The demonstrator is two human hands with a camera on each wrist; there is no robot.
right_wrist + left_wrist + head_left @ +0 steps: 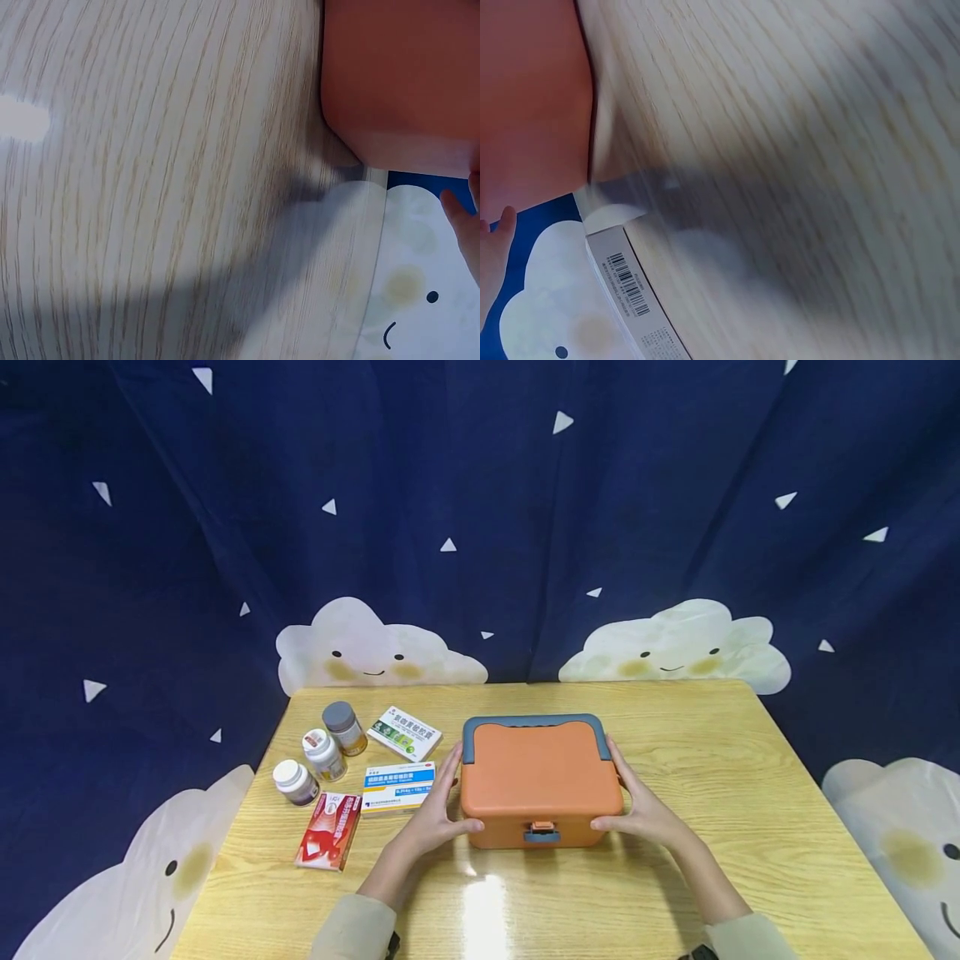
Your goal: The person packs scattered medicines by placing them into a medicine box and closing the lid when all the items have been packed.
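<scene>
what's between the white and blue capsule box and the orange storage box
In the head view, the left hand lies between the white and blue capsule box and the orange storage box, touching the orange one.

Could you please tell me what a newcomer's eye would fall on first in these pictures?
Probably the orange box near the middle of the table, with the left hand at one side and the right hand at the other. Next might come the bright red carton lying to its left, near three capped bottles. Behind the table, the dark blue curtain with smiling white clouds also stands out.
</scene>
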